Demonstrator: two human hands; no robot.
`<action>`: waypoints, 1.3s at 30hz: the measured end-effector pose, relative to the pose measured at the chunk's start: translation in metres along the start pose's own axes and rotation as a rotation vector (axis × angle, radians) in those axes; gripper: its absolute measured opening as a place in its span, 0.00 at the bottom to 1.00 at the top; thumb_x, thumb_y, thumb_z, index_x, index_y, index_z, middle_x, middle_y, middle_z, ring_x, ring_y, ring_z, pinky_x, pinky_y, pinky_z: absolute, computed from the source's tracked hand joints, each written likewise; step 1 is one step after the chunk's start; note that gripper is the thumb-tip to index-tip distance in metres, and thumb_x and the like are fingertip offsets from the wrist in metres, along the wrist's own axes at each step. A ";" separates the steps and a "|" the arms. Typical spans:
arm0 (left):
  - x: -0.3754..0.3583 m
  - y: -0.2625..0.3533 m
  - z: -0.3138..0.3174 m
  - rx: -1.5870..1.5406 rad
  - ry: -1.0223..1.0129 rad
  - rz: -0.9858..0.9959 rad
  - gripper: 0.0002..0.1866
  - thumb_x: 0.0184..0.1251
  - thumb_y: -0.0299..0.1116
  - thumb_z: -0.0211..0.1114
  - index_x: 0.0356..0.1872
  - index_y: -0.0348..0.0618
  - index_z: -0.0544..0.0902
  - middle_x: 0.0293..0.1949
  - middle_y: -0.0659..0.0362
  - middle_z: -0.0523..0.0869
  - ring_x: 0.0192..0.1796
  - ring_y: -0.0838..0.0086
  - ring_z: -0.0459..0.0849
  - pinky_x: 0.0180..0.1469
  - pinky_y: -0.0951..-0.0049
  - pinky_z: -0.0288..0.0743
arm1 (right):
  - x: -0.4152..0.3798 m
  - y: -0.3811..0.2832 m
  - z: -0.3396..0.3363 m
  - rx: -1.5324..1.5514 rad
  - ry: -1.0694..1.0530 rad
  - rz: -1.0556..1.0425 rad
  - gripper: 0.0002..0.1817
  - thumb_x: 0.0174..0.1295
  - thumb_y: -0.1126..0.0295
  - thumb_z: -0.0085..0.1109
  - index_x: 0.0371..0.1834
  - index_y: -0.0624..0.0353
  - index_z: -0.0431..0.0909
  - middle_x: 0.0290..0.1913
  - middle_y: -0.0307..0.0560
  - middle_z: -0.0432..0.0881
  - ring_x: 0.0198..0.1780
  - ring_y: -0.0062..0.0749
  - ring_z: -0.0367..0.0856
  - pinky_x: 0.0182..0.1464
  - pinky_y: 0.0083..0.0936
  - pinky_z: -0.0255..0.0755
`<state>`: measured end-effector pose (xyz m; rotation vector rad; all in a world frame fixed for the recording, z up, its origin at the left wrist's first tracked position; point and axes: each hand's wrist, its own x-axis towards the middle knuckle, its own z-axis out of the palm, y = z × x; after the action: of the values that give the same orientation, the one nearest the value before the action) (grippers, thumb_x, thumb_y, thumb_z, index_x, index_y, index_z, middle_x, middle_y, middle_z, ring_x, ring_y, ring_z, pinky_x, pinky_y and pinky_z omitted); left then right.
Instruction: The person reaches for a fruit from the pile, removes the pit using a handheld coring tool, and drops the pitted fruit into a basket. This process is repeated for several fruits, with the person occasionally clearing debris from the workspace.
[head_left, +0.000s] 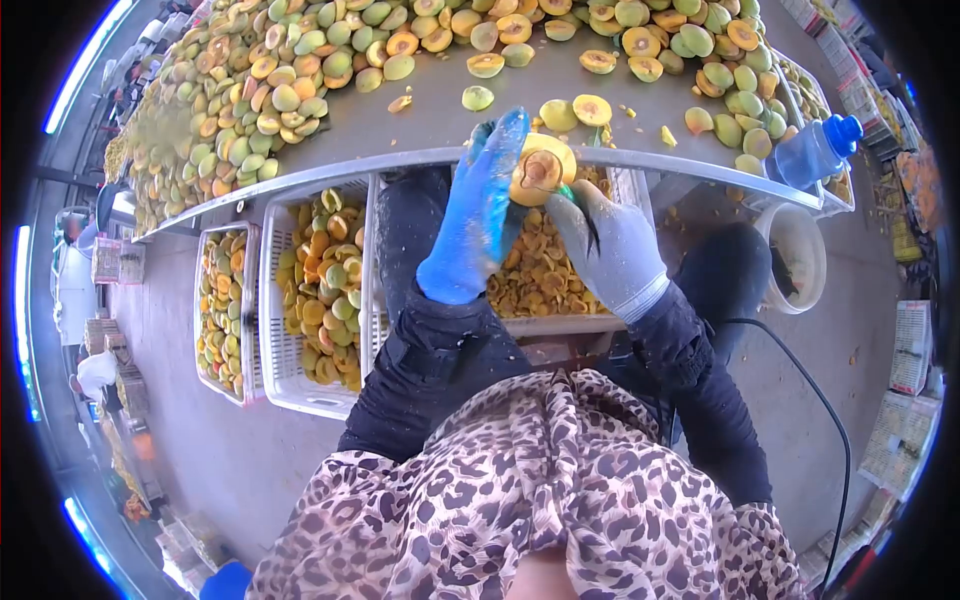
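My left hand [474, 215], in a blue glove, holds a halved yellow peach-like fruit [537, 182] by its side, over the table's front edge. A brown pit shows in the cut face, turned towards me. My right hand [612, 245], in a pale grey glove, is closed in a pinch against the fruit's lower right. Green and dark bits show at its fingertips, but I cannot make out what they belong to. Below both hands is a white crate [565, 324] of small brown-orange pieces. Just beyond them, loose fruit halves [592, 110] lie on the table.
A metal-edged table [420, 110] bears a large heap of cut fruit [285, 85]. White crates of fruit halves [325, 398] stand at the left. On the right are a blue-capped bottle [808, 155], a white bucket [815, 262] and a black cable [838, 420].
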<state>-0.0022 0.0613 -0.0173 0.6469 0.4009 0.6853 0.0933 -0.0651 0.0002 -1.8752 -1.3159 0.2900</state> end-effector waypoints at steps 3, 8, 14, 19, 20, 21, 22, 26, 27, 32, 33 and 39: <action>-0.014 -0.006 -0.010 1.392 -0.114 0.900 0.20 0.72 0.34 0.51 0.60 0.36 0.68 0.54 0.52 0.75 0.56 0.65 0.77 0.57 0.69 0.71 | -0.016 -0.009 0.005 -0.105 0.013 0.000 0.16 0.67 0.55 0.49 0.35 0.59 0.73 0.20 0.58 0.79 0.24 0.54 0.80 0.28 0.47 0.72; -0.017 -0.003 0.009 0.725 -0.025 0.429 0.27 0.76 0.54 0.39 0.38 0.37 0.74 0.34 0.59 0.78 0.37 0.74 0.76 0.47 0.71 0.71 | -0.032 -0.023 0.005 -0.155 -0.077 0.031 0.17 0.68 0.55 0.49 0.33 0.59 0.72 0.19 0.58 0.78 0.23 0.54 0.80 0.27 0.47 0.72; -0.032 0.013 0.029 0.549 -0.008 0.326 0.29 0.74 0.58 0.40 0.31 0.41 0.74 0.31 0.61 0.78 0.33 0.79 0.75 0.41 0.76 0.71 | -0.040 -0.031 0.005 0.000 0.004 -0.010 0.17 0.68 0.56 0.50 0.34 0.61 0.73 0.19 0.59 0.77 0.23 0.54 0.79 0.25 0.45 0.70; -0.040 0.016 0.030 0.479 0.060 0.291 0.29 0.73 0.59 0.42 0.29 0.43 0.74 0.28 0.62 0.77 0.31 0.81 0.74 0.39 0.78 0.71 | -0.038 -0.033 0.007 0.079 0.054 -0.072 0.16 0.67 0.59 0.52 0.33 0.63 0.74 0.19 0.61 0.76 0.23 0.55 0.78 0.23 0.44 0.68; -0.039 0.015 0.027 0.533 0.025 0.337 0.29 0.73 0.60 0.42 0.29 0.43 0.74 0.28 0.62 0.77 0.31 0.81 0.74 0.39 0.78 0.71 | -0.038 -0.034 0.007 0.095 0.023 -0.048 0.17 0.67 0.58 0.52 0.32 0.63 0.74 0.19 0.62 0.76 0.23 0.56 0.78 0.23 0.44 0.68; -0.039 0.016 0.024 0.587 -0.007 0.386 0.29 0.73 0.60 0.42 0.29 0.43 0.74 0.28 0.63 0.77 0.31 0.81 0.75 0.39 0.78 0.71 | -0.038 -0.036 0.008 0.112 -0.011 -0.026 0.17 0.67 0.58 0.52 0.32 0.63 0.74 0.19 0.62 0.76 0.23 0.56 0.78 0.23 0.44 0.68; -0.039 0.018 0.023 0.588 -0.005 0.388 0.29 0.73 0.60 0.42 0.29 0.43 0.74 0.28 0.63 0.77 0.31 0.81 0.75 0.39 0.78 0.71 | -0.039 -0.040 0.009 0.113 -0.012 -0.028 0.17 0.67 0.58 0.52 0.32 0.63 0.74 0.19 0.62 0.76 0.23 0.56 0.78 0.23 0.44 0.68; -0.029 0.011 0.011 0.557 -0.017 0.416 0.25 0.74 0.53 0.47 0.38 0.39 0.78 0.28 0.59 0.79 0.29 0.77 0.75 0.39 0.76 0.72 | -0.041 -0.045 0.009 0.276 -0.041 0.053 0.17 0.68 0.59 0.51 0.32 0.64 0.75 0.21 0.63 0.77 0.24 0.55 0.79 0.25 0.43 0.68; -0.025 0.007 0.005 0.674 0.006 0.534 0.23 0.74 0.50 0.48 0.42 0.38 0.79 0.28 0.58 0.79 0.29 0.75 0.75 0.39 0.74 0.73 | -0.041 -0.044 0.008 0.107 -0.043 0.027 0.17 0.68 0.59 0.50 0.33 0.65 0.76 0.21 0.63 0.77 0.24 0.55 0.79 0.25 0.42 0.69; -0.036 0.030 0.010 0.885 -0.372 0.373 0.29 0.72 0.59 0.44 0.37 0.38 0.77 0.33 0.58 0.80 0.34 0.75 0.79 0.40 0.76 0.75 | -0.044 -0.032 -0.001 0.094 -0.209 -0.056 0.18 0.69 0.58 0.49 0.37 0.66 0.76 0.20 0.60 0.77 0.20 0.49 0.78 0.23 0.35 0.69; -0.038 0.032 0.012 0.748 -0.357 0.308 0.27 0.74 0.55 0.44 0.39 0.37 0.78 0.32 0.57 0.82 0.33 0.74 0.80 0.42 0.75 0.76 | -0.045 -0.031 -0.001 0.219 -0.192 -0.091 0.19 0.70 0.58 0.48 0.38 0.66 0.76 0.18 0.55 0.77 0.17 0.42 0.77 0.21 0.30 0.68; -0.056 0.000 0.025 0.096 0.023 0.388 0.28 0.75 0.52 0.40 0.37 0.35 0.78 0.31 0.49 0.84 0.32 0.62 0.84 0.37 0.65 0.81 | -0.041 -0.047 -0.002 0.762 -0.407 0.397 0.22 0.71 0.54 0.46 0.42 0.66 0.78 0.16 0.29 0.69 0.15 0.11 0.65 0.17 0.15 0.55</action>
<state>-0.0283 0.0118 0.0084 0.8187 0.3331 1.0478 0.0445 -0.0958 0.0251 -1.4203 -0.8642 1.2438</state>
